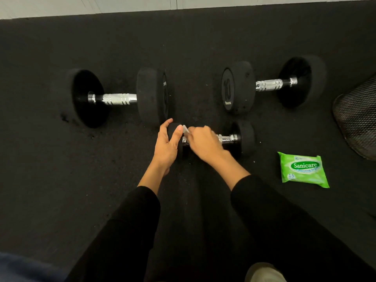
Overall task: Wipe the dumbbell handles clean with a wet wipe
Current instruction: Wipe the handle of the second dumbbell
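The small dumbbell (pixel 245 137) lies on the floor (pixel 101 180) right in front of me, its bar (pixel 227 138) running left to right. My left hand (pixel 167 143) is curled round its left head to steady it. My right hand (pixel 203 142) is clamped over the bar's left end, wipe (pixel 185 129) poking out. The bare chrome is off to my right, so I reckon the stroke goes that way.
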`<state>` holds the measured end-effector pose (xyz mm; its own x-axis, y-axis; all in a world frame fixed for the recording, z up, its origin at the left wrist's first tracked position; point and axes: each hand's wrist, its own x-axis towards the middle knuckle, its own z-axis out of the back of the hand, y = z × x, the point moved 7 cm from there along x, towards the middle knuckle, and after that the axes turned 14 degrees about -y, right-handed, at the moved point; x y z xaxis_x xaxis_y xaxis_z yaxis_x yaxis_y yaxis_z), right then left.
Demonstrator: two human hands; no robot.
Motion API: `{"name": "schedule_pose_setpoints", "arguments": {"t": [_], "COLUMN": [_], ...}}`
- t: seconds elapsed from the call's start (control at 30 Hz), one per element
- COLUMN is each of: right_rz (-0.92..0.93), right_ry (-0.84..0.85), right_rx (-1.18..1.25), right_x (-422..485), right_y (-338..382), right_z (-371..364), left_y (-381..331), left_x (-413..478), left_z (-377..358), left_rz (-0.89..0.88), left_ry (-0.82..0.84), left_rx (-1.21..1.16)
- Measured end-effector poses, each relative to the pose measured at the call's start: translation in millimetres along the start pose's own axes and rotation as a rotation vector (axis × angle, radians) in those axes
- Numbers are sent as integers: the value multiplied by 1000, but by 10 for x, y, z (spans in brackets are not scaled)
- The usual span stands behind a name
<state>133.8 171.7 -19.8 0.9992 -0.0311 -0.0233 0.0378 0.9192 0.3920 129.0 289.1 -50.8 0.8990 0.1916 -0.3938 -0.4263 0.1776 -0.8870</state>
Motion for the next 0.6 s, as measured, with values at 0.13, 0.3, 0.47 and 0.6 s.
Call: {"name": "schedule_pose_setpoints", "arguments": {"t": [0.13,0.3,0.47,0.6], "right_rz": [127,153,32,15], "right_ry": [-100,-114,-11,-160], "right_rx": [-44,-55,-114,-63], "right_x": [-361,-421,-2,-261], "right_y": [115,66,64,167], "right_z": [-210,-247,-147,-179], "left_y": [-11,-27,-36,-39], "left_x": [-8,-9,-21,-11], "left_z": [5,6,5,3], "left_rz": [-23,-27,-21,-37], "left_ry": [-11,-6,-14,-19], "left_rx": [6,4,4,25]}}
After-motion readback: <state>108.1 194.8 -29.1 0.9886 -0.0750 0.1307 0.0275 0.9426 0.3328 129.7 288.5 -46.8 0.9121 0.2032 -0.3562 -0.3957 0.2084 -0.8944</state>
